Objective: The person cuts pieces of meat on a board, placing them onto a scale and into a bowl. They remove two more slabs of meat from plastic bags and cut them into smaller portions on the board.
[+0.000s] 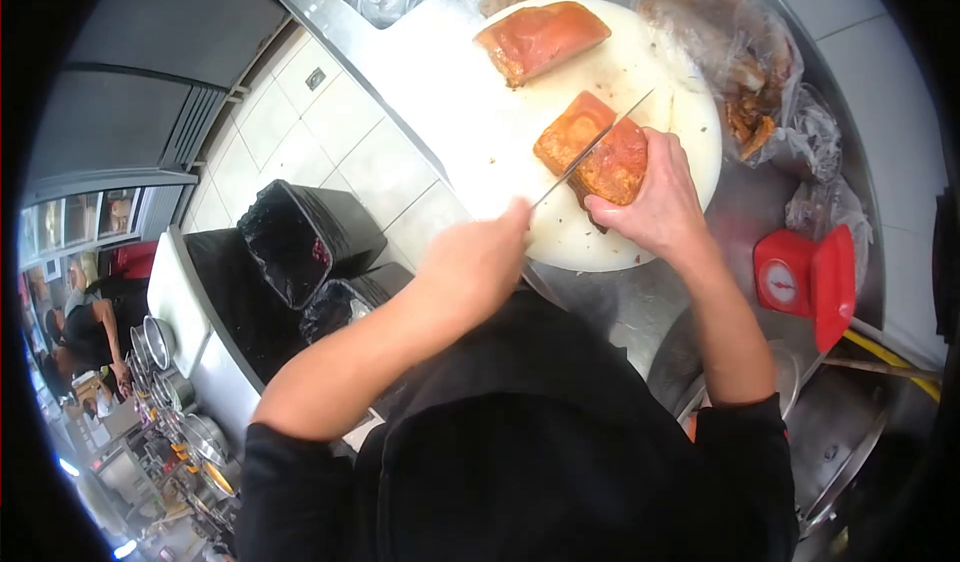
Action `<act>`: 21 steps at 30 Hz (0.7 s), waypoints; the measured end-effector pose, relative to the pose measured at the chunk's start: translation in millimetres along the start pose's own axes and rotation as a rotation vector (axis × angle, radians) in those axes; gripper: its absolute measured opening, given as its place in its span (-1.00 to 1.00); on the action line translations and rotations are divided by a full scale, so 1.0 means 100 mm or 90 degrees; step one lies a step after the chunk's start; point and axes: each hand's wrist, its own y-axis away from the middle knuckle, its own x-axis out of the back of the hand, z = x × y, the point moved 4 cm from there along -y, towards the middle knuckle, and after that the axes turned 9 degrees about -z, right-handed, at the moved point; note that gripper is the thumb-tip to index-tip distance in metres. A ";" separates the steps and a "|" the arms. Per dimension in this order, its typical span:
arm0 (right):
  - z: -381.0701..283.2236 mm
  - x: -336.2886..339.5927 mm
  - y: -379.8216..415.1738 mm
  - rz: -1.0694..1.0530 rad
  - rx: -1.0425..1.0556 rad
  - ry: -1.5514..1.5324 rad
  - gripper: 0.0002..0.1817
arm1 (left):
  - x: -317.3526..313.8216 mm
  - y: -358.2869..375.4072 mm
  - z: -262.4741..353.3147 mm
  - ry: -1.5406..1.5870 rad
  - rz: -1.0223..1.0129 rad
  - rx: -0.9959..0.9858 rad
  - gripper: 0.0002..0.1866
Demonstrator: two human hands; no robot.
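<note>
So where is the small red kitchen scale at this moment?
In the head view, the small red kitchen scale stands on the steel counter at the right, just right of the round white cutting board and below the crumpled plastic bags.

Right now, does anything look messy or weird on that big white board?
Nothing is spilled or broken. The white cutting board carries dark crumbs and smears, and the near meat slab sits close to its edge, held by the right hand while the knife cuts.
</note>
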 end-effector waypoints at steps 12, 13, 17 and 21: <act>-0.13 0.33 0.29 -0.066 -0.138 0.027 0.39 | 0.39 -0.31 -0.31 -0.002 0.080 -0.018 -0.66; -0.06 0.32 0.27 -0.020 -0.019 0.105 0.27 | 0.40 -0.32 -0.30 0.012 0.086 -0.019 -0.66; 0.05 0.20 0.00 -0.107 0.003 0.129 0.02 | 0.34 -0.25 -0.28 0.082 0.118 -0.045 -0.64; -0.20 0.16 0.26 0.275 0.208 0.323 -0.04 | 0.24 0.04 -0.16 0.166 0.188 -0.114 -0.65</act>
